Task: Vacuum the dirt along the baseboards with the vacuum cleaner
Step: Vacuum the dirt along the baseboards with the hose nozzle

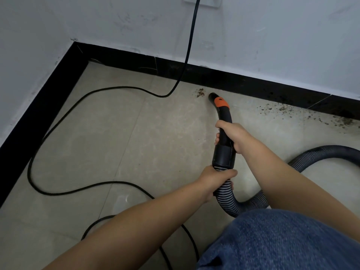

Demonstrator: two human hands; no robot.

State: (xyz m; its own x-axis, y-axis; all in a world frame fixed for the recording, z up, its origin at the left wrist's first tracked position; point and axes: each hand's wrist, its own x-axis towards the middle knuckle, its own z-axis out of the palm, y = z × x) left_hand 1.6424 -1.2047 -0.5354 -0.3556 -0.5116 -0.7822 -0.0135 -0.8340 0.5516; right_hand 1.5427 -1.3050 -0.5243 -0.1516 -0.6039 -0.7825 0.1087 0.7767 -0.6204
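A black vacuum nozzle [220, 106] with an orange band points at the floor just short of the black baseboard [224, 76]. Its open tip lies beside a small clump of brown dirt [200, 92]. My right hand [232, 136] grips the black handle of the nozzle. My left hand [215, 180] holds the ribbed grey hose [226, 195] right behind the handle. More dirt [303, 114] is scattered along the baseboard to the right, toward the frame's edge.
A black power cord [60, 117] hangs from a wall socket [202, 0] and loops over the beige tiled floor at the left. The hose curves away to the right [319, 154]. The room's corner lies at the upper left. A denim-clad knee [276, 240] fills the lower right.
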